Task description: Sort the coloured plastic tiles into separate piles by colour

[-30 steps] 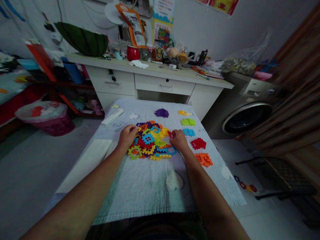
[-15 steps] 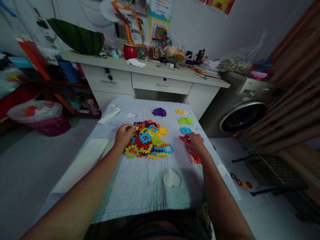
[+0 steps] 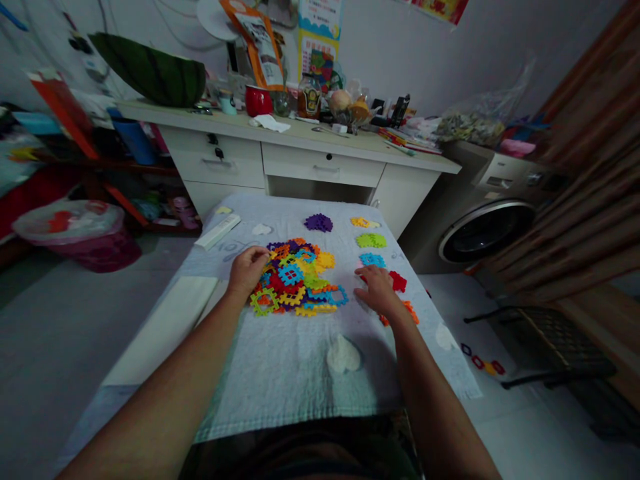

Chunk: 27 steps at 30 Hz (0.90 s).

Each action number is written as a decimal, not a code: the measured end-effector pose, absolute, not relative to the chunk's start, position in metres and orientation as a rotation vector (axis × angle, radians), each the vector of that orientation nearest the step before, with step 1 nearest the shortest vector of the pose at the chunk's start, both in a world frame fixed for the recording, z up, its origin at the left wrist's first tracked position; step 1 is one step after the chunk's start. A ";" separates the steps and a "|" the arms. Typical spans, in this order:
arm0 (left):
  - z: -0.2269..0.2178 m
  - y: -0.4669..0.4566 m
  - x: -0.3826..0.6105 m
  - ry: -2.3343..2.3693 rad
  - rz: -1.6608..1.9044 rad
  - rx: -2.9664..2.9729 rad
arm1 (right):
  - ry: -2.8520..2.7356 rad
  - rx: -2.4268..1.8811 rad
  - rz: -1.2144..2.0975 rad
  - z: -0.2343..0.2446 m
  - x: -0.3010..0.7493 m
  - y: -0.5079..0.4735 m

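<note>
A mixed heap of toothed plastic building pieces lies in the middle of the cloth-covered table. My left hand rests at the heap's left edge, its fingertips pinched together; what is between them, if anything, is hidden. On the right, my right hand hovers with fingers apart and partly covers red pieces. Orange pieces show beside its wrist. Beyond it, blue pieces, green pieces and yellow pieces form separate groups. A purple group sits behind the heap.
A long white box lies at the table's far left, and a pale flat panel along the left side. Behind stands a white desk with clutter. A washing machine and a low stool are to the right.
My right hand has shifted slightly left with its fingers spreading, uncovering red pieces on its right. My left hand stays at the heap's edge.
</note>
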<state>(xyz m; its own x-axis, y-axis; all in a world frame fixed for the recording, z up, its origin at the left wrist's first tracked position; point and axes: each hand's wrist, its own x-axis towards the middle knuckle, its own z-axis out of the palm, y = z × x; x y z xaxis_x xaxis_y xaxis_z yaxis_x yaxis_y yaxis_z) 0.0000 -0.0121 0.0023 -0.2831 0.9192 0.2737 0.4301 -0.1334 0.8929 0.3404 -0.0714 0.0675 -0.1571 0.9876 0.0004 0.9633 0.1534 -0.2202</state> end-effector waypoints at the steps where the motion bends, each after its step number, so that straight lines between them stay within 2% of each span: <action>1: 0.002 -0.012 0.000 1.683 1.407 1.510 | -2.337 -1.853 0.314 0.068 0.334 -0.073; 6: 0.003 -0.013 0.000 1.687 1.400 1.525 | -2.459 -1.763 0.408 0.061 0.310 -0.078; 19: 0.006 -0.015 0.001 1.638 1.403 1.477 | -2.233 -1.832 0.431 0.063 0.315 -0.072; 27: 0.008 -0.016 0.002 1.649 1.397 1.490 | -1.983 -1.943 0.197 0.089 0.386 -0.017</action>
<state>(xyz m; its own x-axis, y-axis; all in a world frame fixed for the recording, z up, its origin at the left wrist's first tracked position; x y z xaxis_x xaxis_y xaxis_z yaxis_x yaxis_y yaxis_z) 0.0019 -0.0158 0.0082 -0.2671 0.9295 0.2543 0.4041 -0.1316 0.9052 0.3856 -0.0172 0.0894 0.0075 0.9879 0.1546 0.9383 0.0465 -0.3427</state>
